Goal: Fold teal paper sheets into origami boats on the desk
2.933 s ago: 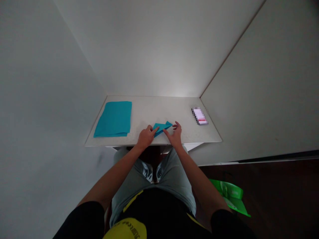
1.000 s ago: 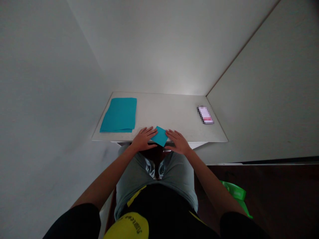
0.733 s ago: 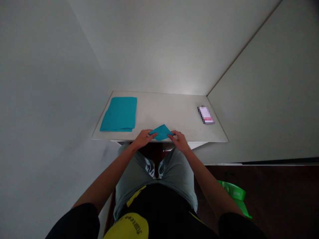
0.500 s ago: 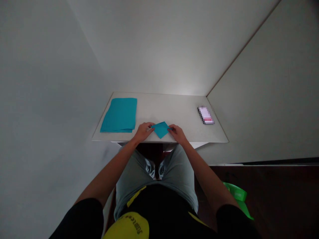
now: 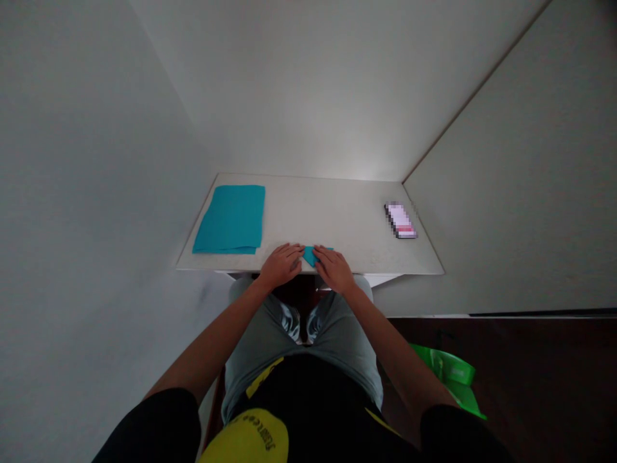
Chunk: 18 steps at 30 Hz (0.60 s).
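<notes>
A small blue piece of folded paper (image 5: 309,256) lies flat near the front edge of the white table (image 5: 332,209). Its upper edge is straight and it narrows to a point toward me. My left hand (image 5: 281,265) rests at its left end, fingers stretched out flat. On the right part of the paper lies my right hand (image 5: 335,269), its fingers extended and pressing down from above. Much of the paper is covered by the fingers; a thin strip shows beyond the right fingertips.
A stack of blue paper sheets (image 5: 230,218) lies on the table's left side. Toward the right edge is a phone (image 5: 401,220), its screen pixelated. Walls border the table behind and at the sides. A green plastic object (image 5: 456,370) stands on the dark floor, lower right.
The paper went from a diamond shape held by its side corners to a triangle-like shape, its upper part folded down. Both hands shifted from pinching the corners to lying flat, the right one moving inward.
</notes>
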Each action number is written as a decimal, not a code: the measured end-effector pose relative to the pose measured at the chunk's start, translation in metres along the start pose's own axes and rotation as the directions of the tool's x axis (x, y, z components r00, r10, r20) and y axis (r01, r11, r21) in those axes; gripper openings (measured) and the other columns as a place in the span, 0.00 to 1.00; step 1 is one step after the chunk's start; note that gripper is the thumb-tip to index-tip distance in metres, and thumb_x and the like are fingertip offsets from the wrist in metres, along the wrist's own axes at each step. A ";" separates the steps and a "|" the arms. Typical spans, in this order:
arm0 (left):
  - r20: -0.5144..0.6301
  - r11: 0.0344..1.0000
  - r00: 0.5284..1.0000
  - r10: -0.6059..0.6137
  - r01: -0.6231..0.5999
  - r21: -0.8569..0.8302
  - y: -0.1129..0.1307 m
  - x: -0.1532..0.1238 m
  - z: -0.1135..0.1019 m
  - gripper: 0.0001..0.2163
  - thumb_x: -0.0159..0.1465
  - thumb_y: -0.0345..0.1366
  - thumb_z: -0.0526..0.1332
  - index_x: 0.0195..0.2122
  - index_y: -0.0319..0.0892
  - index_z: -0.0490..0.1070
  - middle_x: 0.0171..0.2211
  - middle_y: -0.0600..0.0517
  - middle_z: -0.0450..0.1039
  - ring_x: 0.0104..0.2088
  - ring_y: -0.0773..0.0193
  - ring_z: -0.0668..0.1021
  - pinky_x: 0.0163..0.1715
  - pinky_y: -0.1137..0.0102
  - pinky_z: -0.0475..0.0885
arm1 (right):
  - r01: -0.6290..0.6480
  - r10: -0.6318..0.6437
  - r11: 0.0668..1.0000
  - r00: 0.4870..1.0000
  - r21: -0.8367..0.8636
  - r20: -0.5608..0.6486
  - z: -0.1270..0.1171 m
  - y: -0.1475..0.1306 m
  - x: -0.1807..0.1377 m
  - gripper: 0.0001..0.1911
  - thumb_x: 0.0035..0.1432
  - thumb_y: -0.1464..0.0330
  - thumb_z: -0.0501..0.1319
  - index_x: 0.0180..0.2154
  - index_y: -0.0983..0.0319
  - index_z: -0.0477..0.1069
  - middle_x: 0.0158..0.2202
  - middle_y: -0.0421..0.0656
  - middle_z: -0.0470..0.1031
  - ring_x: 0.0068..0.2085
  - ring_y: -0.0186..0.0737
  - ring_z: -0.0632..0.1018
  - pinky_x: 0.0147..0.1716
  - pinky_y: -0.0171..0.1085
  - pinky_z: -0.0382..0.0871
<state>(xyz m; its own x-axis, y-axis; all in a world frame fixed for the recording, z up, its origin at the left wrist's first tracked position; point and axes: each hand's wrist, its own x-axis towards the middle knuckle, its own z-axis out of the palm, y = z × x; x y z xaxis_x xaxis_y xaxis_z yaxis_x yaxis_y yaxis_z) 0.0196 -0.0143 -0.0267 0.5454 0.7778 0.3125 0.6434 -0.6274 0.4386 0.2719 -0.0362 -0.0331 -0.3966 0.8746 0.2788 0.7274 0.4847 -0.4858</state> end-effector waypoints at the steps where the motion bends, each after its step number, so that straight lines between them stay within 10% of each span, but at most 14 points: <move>1: 0.002 1.000 1.000 -0.008 0.008 0.000 0.001 -0.001 0.000 0.19 0.72 0.32 0.60 0.62 0.43 0.78 0.66 0.43 0.77 0.69 0.52 0.76 0.73 0.49 0.65 | 0.010 -0.010 1.000 1.000 -0.004 0.003 0.003 -0.005 -0.003 0.26 0.76 0.62 0.57 0.71 0.57 0.70 0.74 0.49 0.70 0.73 0.52 0.71 0.72 0.58 0.65; 12: 0.020 0.996 0.999 -0.029 0.027 0.088 0.016 -0.005 0.003 0.33 0.68 0.53 0.71 0.70 0.47 0.72 0.69 0.39 0.73 0.72 0.41 0.72 0.75 0.43 0.59 | -0.065 0.066 0.988 0.998 -0.138 0.001 -0.020 0.023 -0.025 0.31 0.77 0.56 0.55 0.74 0.60 0.65 0.76 0.53 0.66 0.76 0.53 0.68 0.75 0.59 0.58; 18: -0.019 0.991 0.995 -0.097 0.098 0.092 0.031 -0.005 0.015 0.19 0.70 0.45 0.70 0.61 0.51 0.81 0.63 0.40 0.77 0.69 0.40 0.74 0.74 0.38 0.56 | -0.054 0.053 0.995 0.999 -0.082 -0.012 -0.024 0.021 -0.028 0.29 0.73 0.50 0.62 0.66 0.59 0.73 0.71 0.54 0.73 0.73 0.56 0.72 0.74 0.60 0.57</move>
<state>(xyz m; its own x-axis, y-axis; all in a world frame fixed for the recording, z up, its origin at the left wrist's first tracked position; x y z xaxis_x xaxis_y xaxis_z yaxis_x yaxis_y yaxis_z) 0.0451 -0.0385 -0.0274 0.4702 0.8354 0.2846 0.7403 -0.5489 0.3881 0.3111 -0.0506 -0.0312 -0.3507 0.8990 0.2624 0.7910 0.4343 -0.4308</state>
